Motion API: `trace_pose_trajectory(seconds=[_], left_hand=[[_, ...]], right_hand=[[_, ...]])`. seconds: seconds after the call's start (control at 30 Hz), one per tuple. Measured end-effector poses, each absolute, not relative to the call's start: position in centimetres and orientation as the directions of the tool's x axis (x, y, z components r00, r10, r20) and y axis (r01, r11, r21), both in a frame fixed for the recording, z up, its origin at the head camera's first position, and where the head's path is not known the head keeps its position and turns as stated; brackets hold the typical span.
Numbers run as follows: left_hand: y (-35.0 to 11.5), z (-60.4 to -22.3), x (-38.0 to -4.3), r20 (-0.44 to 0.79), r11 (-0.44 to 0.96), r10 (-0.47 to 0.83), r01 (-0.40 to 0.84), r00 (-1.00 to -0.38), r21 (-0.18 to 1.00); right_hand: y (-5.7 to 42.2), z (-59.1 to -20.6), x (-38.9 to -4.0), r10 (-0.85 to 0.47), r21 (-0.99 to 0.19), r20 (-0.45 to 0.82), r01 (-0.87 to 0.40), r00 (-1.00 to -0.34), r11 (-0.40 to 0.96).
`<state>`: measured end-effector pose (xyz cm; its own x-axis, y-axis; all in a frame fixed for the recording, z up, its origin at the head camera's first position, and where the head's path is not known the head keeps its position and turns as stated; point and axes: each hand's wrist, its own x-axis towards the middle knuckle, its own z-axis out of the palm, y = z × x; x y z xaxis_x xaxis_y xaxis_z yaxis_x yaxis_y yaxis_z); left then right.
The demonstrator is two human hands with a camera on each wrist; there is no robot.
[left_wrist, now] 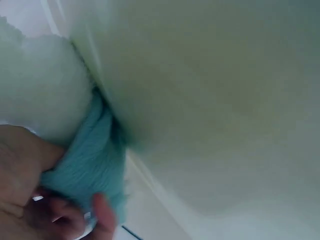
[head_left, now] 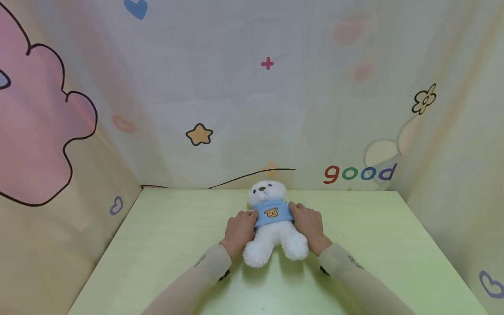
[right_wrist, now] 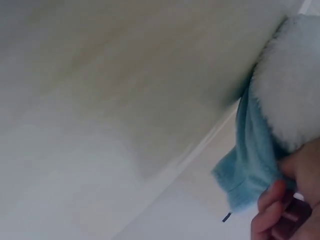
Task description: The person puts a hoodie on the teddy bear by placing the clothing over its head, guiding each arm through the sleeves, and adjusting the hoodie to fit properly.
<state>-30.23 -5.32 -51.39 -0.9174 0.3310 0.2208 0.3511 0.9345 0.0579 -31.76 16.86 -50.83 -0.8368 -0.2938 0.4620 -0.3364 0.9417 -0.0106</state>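
A white plush bear in a blue shirt with a small animal face on its chest faces up near the far side of the table. My left hand grips the bear's side at the shirt; my right hand holds the opposite side. Blue cloth lies between my thumb and curled fingers in the left wrist view, beside a fluffy white leg. The right wrist view shows my other fingers curled at the shirt's edge, below white fur.
The pale green table ends at a printed cloth backdrop just behind the bear's head. Cloth side walls flank it left and right. Both my forearms, in light sleeves, reach in from the near edge.
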Motion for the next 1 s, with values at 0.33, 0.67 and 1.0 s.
trace_pose_trajectory(seconds=[0.33, 0.67, 1.0], left_hand=[[-4.5, -50.7, -30.6, 0.291, 0.936, 0.339, 0.351, -0.895, -0.008], [-6.8, -50.4, -30.8, 0.209, 0.839, 0.443, 0.485, -0.872, 0.247], [-8.0, -47.1, -29.7, 0.125, 0.725, 0.421, 0.416, -0.899, 0.55]], right_hand=[[17.2, -50.2, -31.1, -0.34, 0.058, 0.37, -0.344, -0.865, 0.937], [17.5, -48.4, -30.1, -0.376, -0.139, 0.266, -0.421, -0.888, 0.896], [18.7, -48.3, -29.4, -0.437, -0.26, 0.187, -0.473, -0.88, 0.842]])
